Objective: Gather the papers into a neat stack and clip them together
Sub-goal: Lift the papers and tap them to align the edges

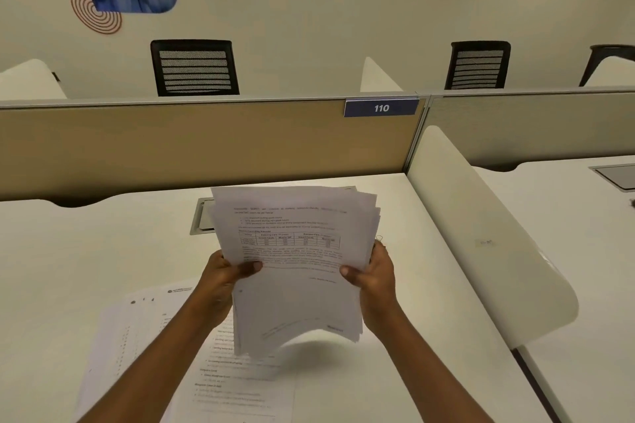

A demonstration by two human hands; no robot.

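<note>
A bundle of printed white papers (295,261) is held upright above the desk, its sheets uneven at the top and right edges. My left hand (223,282) grips the bundle's left edge, thumb across the front page. My right hand (374,278) grips the right edge, thumb on the front. A thin wire clip (379,238) seems to show just above my right fingers. More printed sheets (165,347) lie flat on the white desk (86,251), under my left forearm.
A tan partition (206,141) with a blue "110" tag (381,108) closes the desk's far side. A white curved divider (481,233) runs along the right. A metal cable hatch (202,216) sits behind the bundle. Black chairs (196,67) stand beyond.
</note>
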